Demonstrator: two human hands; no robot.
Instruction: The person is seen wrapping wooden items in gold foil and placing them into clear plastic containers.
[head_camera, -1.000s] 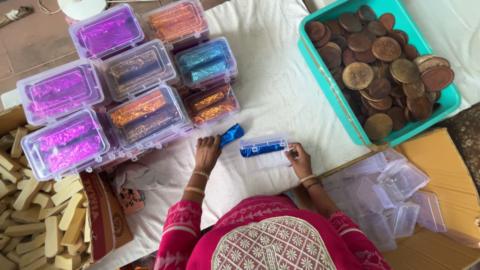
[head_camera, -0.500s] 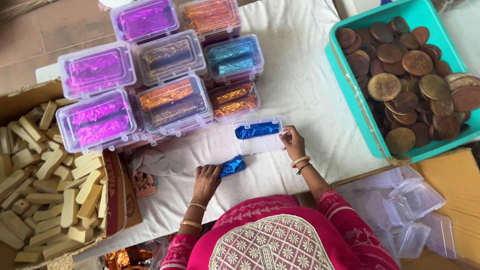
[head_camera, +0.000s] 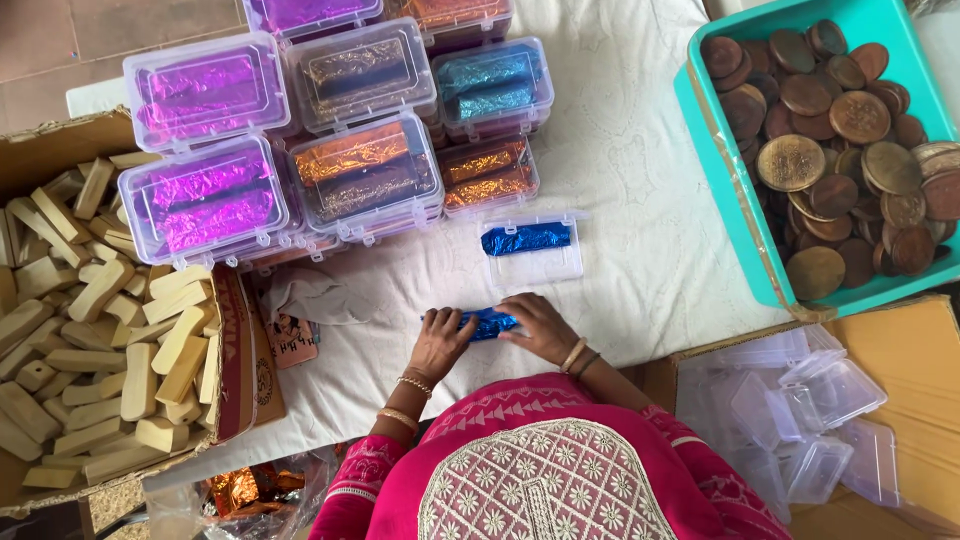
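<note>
Head view, left hand (head_camera: 440, 342) and right hand (head_camera: 540, 327) together, both clasping blue foil piece (head_camera: 488, 323) on white cloth (head_camera: 640, 200), open clear box (head_camera: 530, 248) just beyond, holding another blue piece.

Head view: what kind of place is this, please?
Probably a small home packing workspace: stacked clear boxes of foil-wrapped bars, a carton of bare bars, a teal tub of wooden discs.

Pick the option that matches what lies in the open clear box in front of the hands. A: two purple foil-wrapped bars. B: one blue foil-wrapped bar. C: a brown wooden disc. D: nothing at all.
B: the open clear box on the white cloth holds a single blue foil-wrapped bar, while both hands work a second blue foil piece nearer the body.
</note>
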